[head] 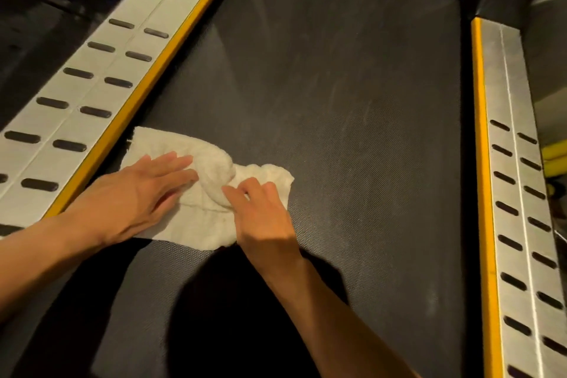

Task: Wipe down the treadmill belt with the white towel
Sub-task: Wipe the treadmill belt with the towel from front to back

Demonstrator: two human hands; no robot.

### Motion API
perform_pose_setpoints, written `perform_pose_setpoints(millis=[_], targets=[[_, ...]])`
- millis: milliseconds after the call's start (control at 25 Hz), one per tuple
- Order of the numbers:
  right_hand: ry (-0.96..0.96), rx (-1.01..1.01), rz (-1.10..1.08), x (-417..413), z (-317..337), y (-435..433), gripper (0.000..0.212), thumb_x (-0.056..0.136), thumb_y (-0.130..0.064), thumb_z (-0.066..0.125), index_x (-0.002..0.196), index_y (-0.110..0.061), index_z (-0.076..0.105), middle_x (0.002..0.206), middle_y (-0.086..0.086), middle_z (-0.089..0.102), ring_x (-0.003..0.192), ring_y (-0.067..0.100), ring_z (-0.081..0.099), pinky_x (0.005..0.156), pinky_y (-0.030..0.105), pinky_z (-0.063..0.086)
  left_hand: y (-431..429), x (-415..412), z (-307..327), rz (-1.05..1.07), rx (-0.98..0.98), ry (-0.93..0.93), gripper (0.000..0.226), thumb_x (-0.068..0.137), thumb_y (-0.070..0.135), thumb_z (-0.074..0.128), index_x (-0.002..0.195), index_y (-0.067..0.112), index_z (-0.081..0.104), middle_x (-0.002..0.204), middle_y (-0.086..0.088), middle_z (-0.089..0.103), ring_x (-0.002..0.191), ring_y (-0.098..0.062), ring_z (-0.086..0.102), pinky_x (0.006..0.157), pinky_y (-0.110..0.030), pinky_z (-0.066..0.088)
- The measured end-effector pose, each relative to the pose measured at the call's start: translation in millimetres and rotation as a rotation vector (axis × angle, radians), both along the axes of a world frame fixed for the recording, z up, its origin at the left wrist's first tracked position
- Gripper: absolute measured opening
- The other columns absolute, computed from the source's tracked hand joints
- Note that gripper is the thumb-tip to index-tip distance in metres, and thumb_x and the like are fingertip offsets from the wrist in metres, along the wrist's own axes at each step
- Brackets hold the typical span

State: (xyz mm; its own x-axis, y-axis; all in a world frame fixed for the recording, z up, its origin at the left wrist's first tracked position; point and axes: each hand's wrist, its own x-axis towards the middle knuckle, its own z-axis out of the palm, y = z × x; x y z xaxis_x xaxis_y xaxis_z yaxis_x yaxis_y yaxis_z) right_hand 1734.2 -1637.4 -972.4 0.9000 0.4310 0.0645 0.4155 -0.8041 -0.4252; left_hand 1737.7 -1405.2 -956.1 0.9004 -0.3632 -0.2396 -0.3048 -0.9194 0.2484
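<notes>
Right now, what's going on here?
A person is working a white terry towel on a dark textured treadmill belt, close to the silver side rail with the yellow edge strip on the left. The left hand presses flat on the towel with straight fingers. The right hand pinches a bunched fold of it with curled fingers. Pale streaks show on the belt farther up, so most of the belt looks unwiped.

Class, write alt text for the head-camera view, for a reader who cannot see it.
Two bare hands work a crumpled white towel on a dark treadmill belt, near its left yellow edge strip. The left hand presses flat on it; the right hand grips a fold with curled fingers.
</notes>
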Motion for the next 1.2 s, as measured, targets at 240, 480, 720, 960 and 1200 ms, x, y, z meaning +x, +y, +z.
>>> perform_pose_setpoints(millis=[240,480,720,960,1200], targets=[[0.133,0.010,-0.047,42.5,0.8,7.0,0.041,0.089,0.001,0.049,0.124,-0.020,0.055,0.110,0.003,0.048,0.098,0.024,0.041,0.077,0.042,0.049,13.8,-7.6,5.8,0.075,0.008,0.034,0.069,0.086,0.057,0.009,0.146,0.033,0.033,0.154,0.011,0.016,0.144,-0.017,0.021,0.113,-0.038,0.026],[0.235,0.041,0.201,18.2,11.1,29.5,0.031,0.094,-0.018,0.052,0.125,-0.021,0.054,0.117,0.001,0.046,0.103,0.024,0.040,0.082,0.040,0.046,15.3,-38.3,7.9,0.157,0.035,0.070,0.078,0.082,0.063,0.004,0.150,0.029,0.020,0.157,0.007,0.005,0.145,-0.016,0.007,0.112,-0.031,0.010],[0.163,-0.034,0.037,34.9,9.6,26.7,0.027,0.092,-0.011,0.050,0.116,-0.019,0.056,0.110,0.004,0.048,0.099,0.027,0.049,0.074,0.038,0.045,15.7,-22.5,19.2,0.153,0.072,0.057,0.074,0.083,0.057,0.009,0.140,0.026,0.044,0.153,-0.001,0.034,0.138,-0.024,0.036,0.108,-0.038,0.034],[0.203,-0.012,0.186,-8.0,12.8,34.9,0.022,0.093,-0.017,0.044,0.114,-0.019,0.050,0.109,0.006,0.042,0.097,0.028,0.044,0.071,0.042,0.047,-2.2,-29.8,18.5,0.018,0.252,-0.142,0.040,0.086,0.036,0.038,0.100,0.011,0.067,0.114,-0.016,0.065,0.090,-0.034,0.065,0.063,-0.043,0.059],[0.138,-0.115,-0.037,10.2,8.2,27.7,0.022,0.096,-0.016,0.040,0.118,-0.018,0.045,0.113,0.006,0.044,0.098,0.028,0.047,0.064,0.037,0.035,-13.5,-19.3,15.3,-0.036,0.246,-0.163,0.043,0.087,0.037,0.031,0.090,0.015,0.069,0.097,-0.006,0.067,0.076,-0.023,0.062,0.050,-0.035,0.054]])
